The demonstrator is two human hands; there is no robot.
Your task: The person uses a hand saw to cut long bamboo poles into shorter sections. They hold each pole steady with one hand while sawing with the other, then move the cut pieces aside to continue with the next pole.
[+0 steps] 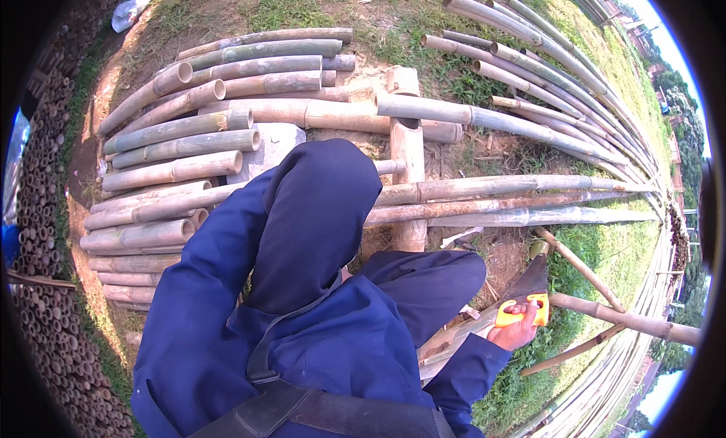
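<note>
My right hand (517, 326) is wrapped round the yellow-orange handle of a hand saw (529, 281). Its dark blade slants up from the handle, over bare soil and grass. My left sleeve (198, 287) runs behind my raised knee (321, 188), which hides my left hand. Beyond the knee, a bamboo pole (499, 119) rests with its cut end over an upright-looking bamboo piece (408, 154). Several more poles (484, 188) cross that piece lower down, nearer to me.
Cut bamboo lengths (181, 166) lie piled at the left, beside a grey block (274, 144). Long bamboo poles (560, 75) spread at the far right. A bamboo frame (605, 314) stands to the right of the saw. Stacked bamboo ends (53, 340) line the left edge.
</note>
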